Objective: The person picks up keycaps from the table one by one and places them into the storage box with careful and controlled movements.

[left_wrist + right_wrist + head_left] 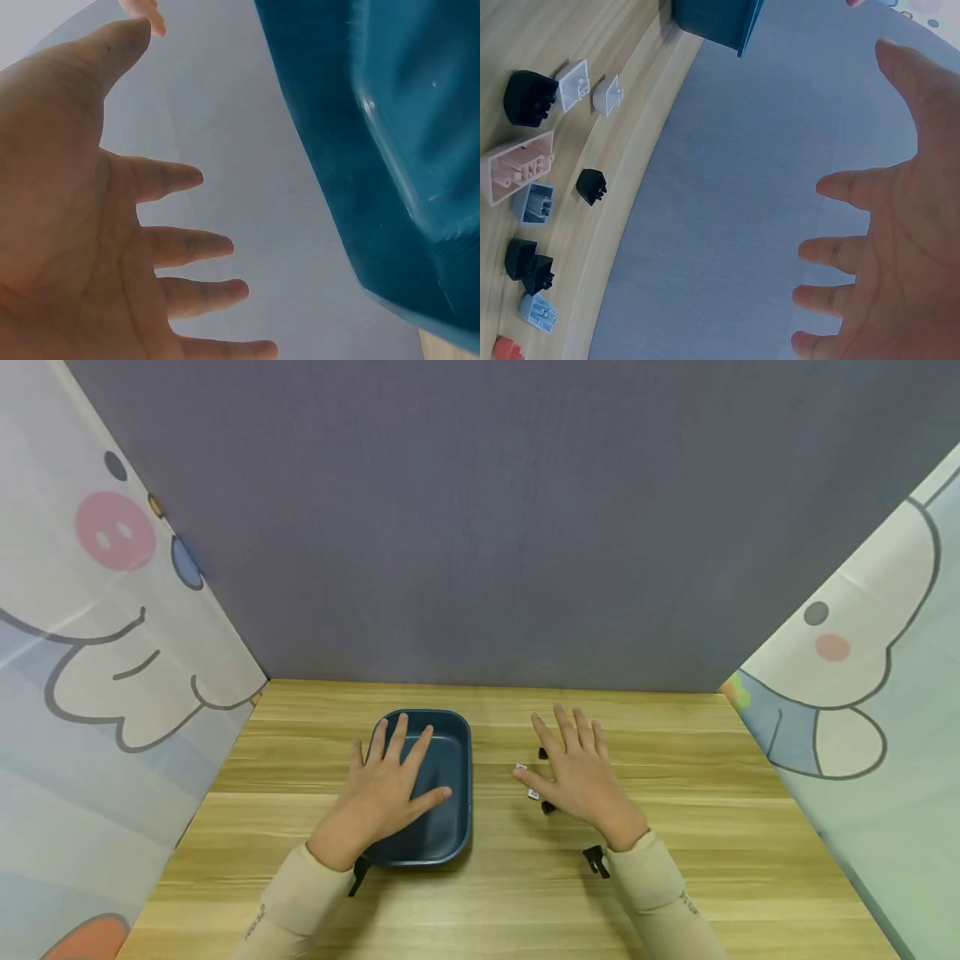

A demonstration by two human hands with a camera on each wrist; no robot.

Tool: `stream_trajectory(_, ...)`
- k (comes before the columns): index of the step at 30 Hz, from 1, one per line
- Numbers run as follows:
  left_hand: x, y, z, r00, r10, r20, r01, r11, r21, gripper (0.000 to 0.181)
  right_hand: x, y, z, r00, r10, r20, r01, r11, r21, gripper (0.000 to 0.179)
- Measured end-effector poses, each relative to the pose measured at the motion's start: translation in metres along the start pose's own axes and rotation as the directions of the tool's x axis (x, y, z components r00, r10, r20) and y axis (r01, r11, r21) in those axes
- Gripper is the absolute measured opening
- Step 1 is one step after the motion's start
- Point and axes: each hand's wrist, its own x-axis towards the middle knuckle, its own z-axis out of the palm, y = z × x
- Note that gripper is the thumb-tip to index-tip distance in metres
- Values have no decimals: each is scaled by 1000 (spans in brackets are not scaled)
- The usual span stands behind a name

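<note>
My left hand (pixel 378 797), fingers spread and straight, hovers above a dark blue rectangular tray (pixel 450 777) and holds nothing. In the left wrist view the tray's blue wall (pixel 322 142) rises beside the fingers. My right hand (pixel 585 777) is likewise spread wide and holds nothing, above a scatter of small keycaps. The right wrist view shows these on the wood: a black keycap (pixel 529 98), a white keycap (pixel 572 85), a long pink keycap (pixel 517 166), a light blue keycap (pixel 538 312) and a red keycap (pixel 508 349), among several others. From the head view my right hand hides most of them.
The wooden table (pixel 502 902) lies under both hands. A grey panel (pixel 487 527) stands along its back edge, with cartoon-printed sheets on the left (pixel 150 693) and right (pixel 840 693). Black strap ends (pixel 595 860) hang beneath the wrists.
</note>
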Motion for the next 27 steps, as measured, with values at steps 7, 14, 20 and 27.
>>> stream_trajectory(7,-1,-7,-3,1000,-3,27,4,999,-40,90,0,1,-3,1000,-1,3,1,1000,-3,90)
stream_trajectory(14,-2,-18,-3,1000,10,-2,-10,996,-91,84,-1,5,-4,1000,2,0,-2,1000,-8,87)
stream_trajectory(20,-2,-31,-1,990,61,-124,-68,996,-51,63,-4,13,-5,1000,7,5,-7,1000,10,79)
stream_trajectory(27,-1,-44,-1,990,42,-133,-54,995,-85,51,-7,26,-6,1000,26,8,-26,999,35,76)
